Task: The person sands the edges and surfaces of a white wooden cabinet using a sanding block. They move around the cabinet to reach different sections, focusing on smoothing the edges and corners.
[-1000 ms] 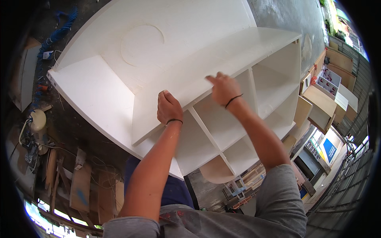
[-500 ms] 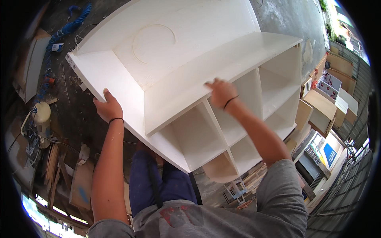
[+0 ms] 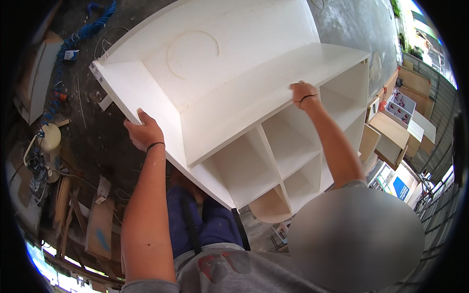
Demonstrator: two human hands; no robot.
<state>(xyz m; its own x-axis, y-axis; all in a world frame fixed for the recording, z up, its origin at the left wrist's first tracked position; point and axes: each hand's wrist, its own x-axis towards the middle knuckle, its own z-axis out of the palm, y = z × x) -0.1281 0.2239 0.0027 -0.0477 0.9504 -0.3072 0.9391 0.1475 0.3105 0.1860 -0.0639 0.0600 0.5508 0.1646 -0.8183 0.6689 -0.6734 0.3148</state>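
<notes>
A large white cabinet (image 3: 229, 93) fills the middle, tilted, with a long open bay above and several square compartments below a long shelf. My left hand (image 3: 145, 131) grips the outer edge of its left side panel (image 3: 141, 85), thumb on the inner face. At the front edge of the long shelf is my right hand (image 3: 304, 94), its fingers curled over that edge near a divider. Fingertips under the edge are hidden. A loop of thin pale cable or line (image 3: 219, 46) shows on the back panel.
On the floor at left lie a coiled blue air hose (image 3: 88, 30), wood strips (image 3: 61, 200) and a cream-coloured tank (image 3: 50, 137). Boards (image 3: 388, 127) and a divided box (image 3: 401, 105) stand at right. A blurred grey oval covers the lower right.
My right hand has slid right and away along the shelf's front edge, and its fingers have curled. My left hand and the cabinet's left end sit slightly further right in view.
</notes>
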